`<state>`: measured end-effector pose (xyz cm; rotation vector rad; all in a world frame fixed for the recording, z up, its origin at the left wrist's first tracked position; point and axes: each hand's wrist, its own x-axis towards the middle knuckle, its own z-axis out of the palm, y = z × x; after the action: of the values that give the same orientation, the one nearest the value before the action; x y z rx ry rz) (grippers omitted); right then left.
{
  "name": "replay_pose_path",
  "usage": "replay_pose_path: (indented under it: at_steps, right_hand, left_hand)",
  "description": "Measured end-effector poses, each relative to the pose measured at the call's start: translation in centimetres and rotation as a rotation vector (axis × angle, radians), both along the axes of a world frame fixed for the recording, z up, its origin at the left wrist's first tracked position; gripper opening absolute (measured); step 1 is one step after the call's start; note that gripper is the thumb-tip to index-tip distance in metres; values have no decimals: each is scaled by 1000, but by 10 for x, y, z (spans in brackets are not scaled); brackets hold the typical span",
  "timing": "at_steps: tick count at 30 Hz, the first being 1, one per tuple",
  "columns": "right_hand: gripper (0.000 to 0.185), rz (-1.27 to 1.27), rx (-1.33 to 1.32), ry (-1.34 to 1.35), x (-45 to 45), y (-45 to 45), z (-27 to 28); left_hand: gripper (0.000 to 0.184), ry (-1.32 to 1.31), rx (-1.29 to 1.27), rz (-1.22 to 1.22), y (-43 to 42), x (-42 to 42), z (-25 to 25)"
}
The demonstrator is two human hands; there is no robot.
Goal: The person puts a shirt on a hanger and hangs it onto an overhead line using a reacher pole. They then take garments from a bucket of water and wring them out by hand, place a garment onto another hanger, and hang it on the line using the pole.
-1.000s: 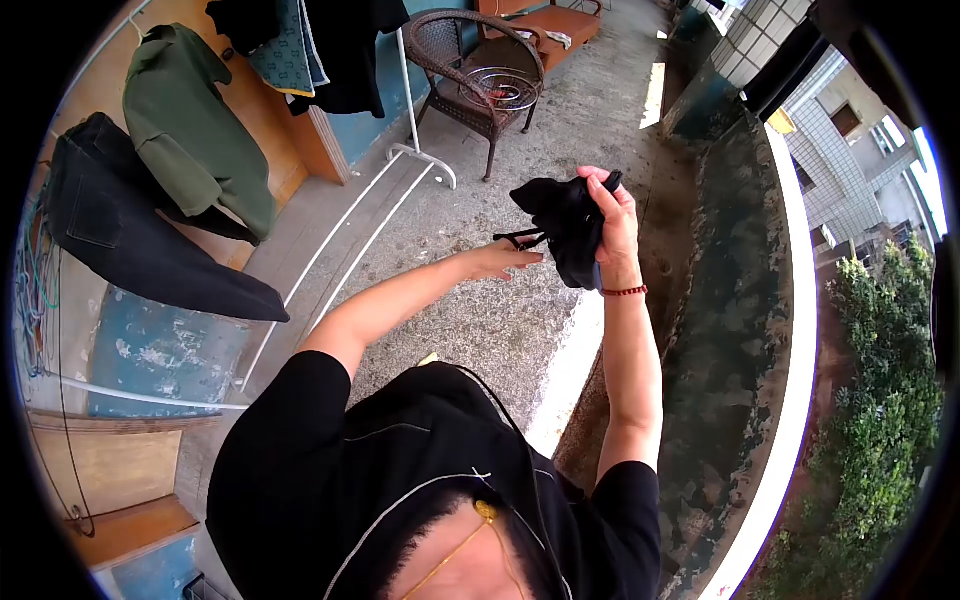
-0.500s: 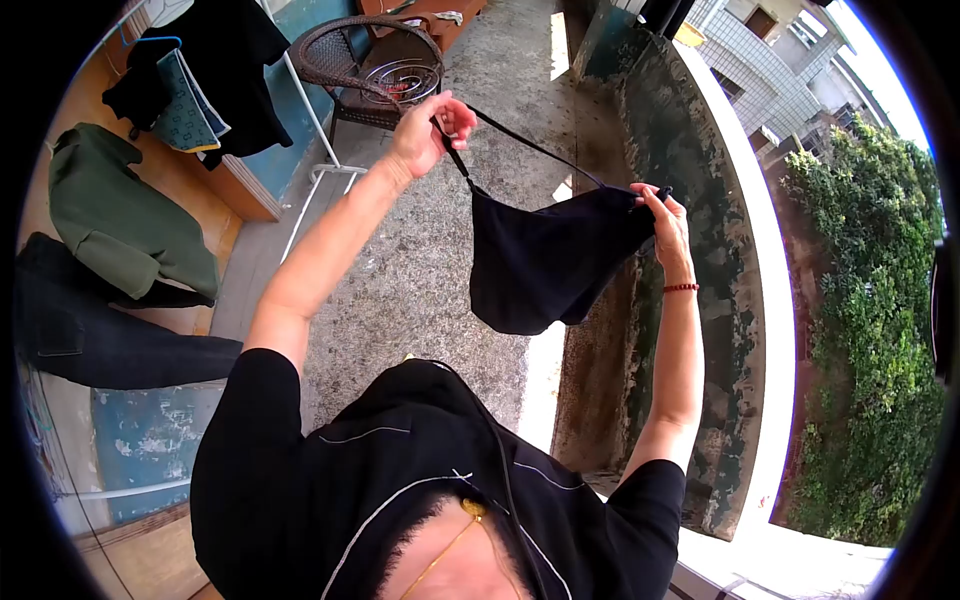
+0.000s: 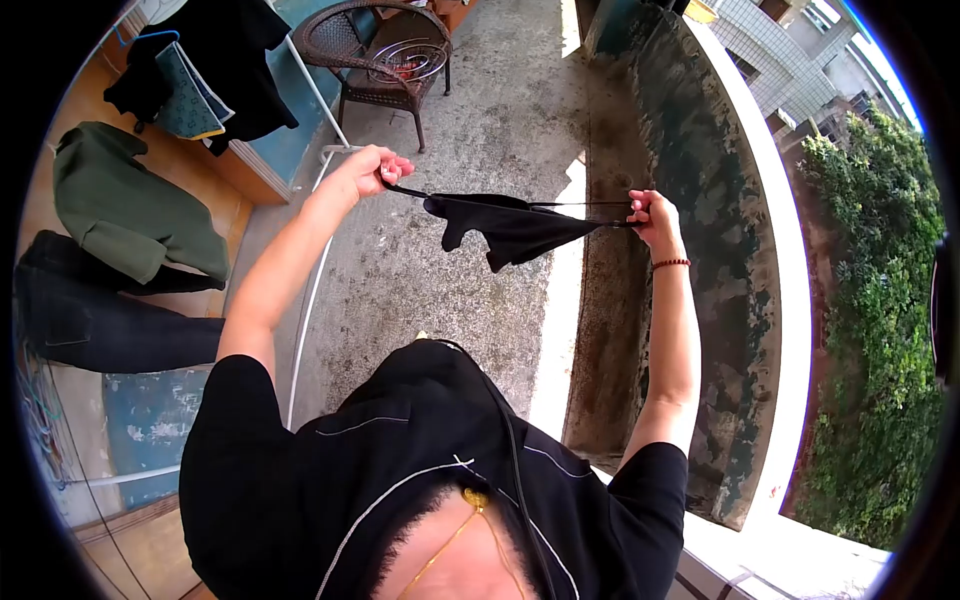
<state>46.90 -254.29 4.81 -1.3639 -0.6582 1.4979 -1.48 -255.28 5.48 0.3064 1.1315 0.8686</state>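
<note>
A black strappy top (image 3: 510, 225) is stretched out in the air between my two hands, above the concrete floor. My left hand (image 3: 372, 172) is closed round a thin strap at its left end. On the other side, the fingers of my right hand (image 3: 655, 215) pinch the straps at its right end. The cloth sags in folds between them, with a strap running nearly straight along the top. A red bead bracelet (image 3: 672, 263) circles my right wrist.
To the left hang a green top (image 3: 140, 205), dark trousers (image 3: 110, 310) and black clothes (image 3: 235, 60) by a white rack (image 3: 318, 95). A wicker chair (image 3: 405, 95) with a wire hanger coil stands ahead. A low peeling wall (image 3: 700, 200) runs along the right.
Both hands have pulled the top wider, so it is now taut and flatter instead of hanging down. My left hand has moved left and lower; my right hand has shifted slightly.
</note>
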Motion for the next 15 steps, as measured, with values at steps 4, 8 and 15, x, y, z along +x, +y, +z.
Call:
replay_pose_path:
  at_steps: [4,8,15]
  right_hand:
    - [24,107,31,-99,-18,-13,-33]
    - [30,152,-309,72,-18,-24,-88]
    - [15,-134,-31,364,-4,-62,-145]
  left_hand:
    - [32,-108,-142,-38,-25,-19,-74]
    - [28,78,132,103,-31,0,-93]
    - [32,-209,-330,173,-45,5,-131]
